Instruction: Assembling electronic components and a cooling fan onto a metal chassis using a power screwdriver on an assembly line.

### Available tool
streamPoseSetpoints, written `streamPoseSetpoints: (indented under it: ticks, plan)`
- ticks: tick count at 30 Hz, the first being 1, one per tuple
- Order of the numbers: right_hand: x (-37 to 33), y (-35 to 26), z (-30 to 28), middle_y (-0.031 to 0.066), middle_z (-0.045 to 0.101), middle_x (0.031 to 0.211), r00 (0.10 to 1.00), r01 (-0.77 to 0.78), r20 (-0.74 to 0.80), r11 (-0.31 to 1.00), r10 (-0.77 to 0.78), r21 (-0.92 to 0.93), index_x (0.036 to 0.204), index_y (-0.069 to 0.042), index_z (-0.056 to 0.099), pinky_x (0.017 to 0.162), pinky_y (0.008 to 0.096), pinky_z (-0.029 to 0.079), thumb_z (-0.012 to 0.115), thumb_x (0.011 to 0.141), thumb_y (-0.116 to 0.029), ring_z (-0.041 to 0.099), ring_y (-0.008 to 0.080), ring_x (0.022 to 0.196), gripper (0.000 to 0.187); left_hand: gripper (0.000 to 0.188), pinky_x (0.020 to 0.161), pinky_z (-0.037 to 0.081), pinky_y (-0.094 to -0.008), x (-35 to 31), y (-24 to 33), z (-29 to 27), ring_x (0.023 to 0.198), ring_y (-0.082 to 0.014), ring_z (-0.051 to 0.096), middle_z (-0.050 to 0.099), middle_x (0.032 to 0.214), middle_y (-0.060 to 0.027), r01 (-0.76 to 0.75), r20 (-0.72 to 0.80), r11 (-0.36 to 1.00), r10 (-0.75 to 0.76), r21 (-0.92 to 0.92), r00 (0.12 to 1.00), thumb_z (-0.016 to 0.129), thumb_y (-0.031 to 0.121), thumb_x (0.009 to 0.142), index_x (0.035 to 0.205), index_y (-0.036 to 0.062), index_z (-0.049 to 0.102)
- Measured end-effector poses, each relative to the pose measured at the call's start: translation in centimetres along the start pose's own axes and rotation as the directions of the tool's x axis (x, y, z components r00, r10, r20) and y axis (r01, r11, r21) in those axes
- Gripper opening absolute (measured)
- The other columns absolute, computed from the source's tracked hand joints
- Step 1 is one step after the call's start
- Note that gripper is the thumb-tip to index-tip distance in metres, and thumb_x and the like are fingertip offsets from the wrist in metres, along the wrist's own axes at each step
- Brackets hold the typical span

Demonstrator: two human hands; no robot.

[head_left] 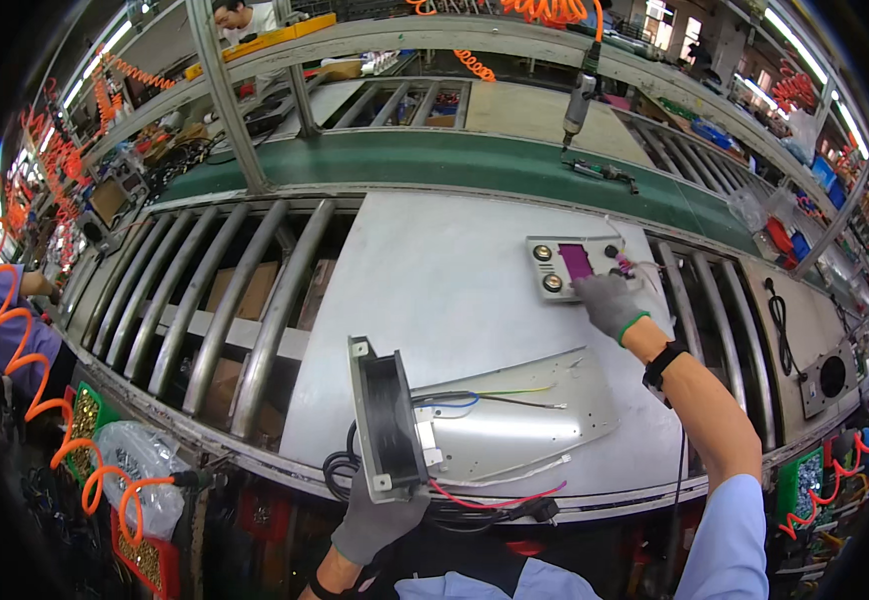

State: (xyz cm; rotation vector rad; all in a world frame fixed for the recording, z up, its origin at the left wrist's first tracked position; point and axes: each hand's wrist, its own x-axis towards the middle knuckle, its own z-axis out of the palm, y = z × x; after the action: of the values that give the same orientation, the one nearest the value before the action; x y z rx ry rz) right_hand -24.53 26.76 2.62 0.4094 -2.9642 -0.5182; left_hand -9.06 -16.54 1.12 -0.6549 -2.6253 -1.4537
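While the left hand grips the metal frame, the panel lies crosswise, just ahead-left of the right hand, fingers curled, hold unclear!

The left of two head-worn fisheye cameras looks forward and down from above the gloved hands, near the metal-topped table; its wide view bends straight edges and reaches well past the green conveyor belt.

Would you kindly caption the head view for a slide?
Left hand holds a metal-framed unit; right hand touches a silver panel.
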Motion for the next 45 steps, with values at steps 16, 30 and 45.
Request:
streamPoseSetpoints:
  ticks: [16,30,45]
  plan:
    - [-13.6,-17.8,-6.1,0.0073,0.067,0.096,0.944,0.312,-0.296,0.688,-0.147,0.656,0.093,-0.009,0.069,0.081,0.0393,0.051,0.070,0.082,-0.015,0.063,0.0276,0.092,0.012,0.077,0.110,0.032,-0.0610,-6.0,1.8,0.6,0.110,-0.0399,0.052,0.056,0.109,-0.0213,-0.078,0.091,0.696,0.018,0.714,0.996,0.086,0.049,0.064,0.113,-0.0018,0.056]
    - [-12.0,-20.2,-4.5,0.0140,0.065,0.087,0.931,0.344,-0.312,0.736,-0.188,0.583,0.078,-0.006,0.070,0.076,0.0459,0.052,0.073,0.068,-0.031,0.063,0.0333,0.087,0.027,0.064,0.090,0.043,-0.0514,-3.9,-5.6,-1.3,0.106,-0.0359,0.057,0.060,0.111,-0.0110,-0.571,0.302,0.717,0.485,0.400,0.821,0.088,0.037,0.062,0.115,0.0097,0.063]
    - [-17.9,-19.2,-3.8,0.0084,0.062,0.080,0.907,0.335,-0.399,0.809,-0.136,0.484,0.080,-0.010,0.063,0.073,0.0412,0.052,0.072,0.077,-0.028,0.062,0.0282,0.082,0.021,0.047,0.082,0.045,-0.0400,-1.0,-3.1,-5.8,0.099,-0.0246,0.055,0.061,0.115,-0.0160,0.145,-0.286,0.793,-0.375,-0.591,0.882,0.061,0.027,0.094,0.131,-0.0021,0.055]
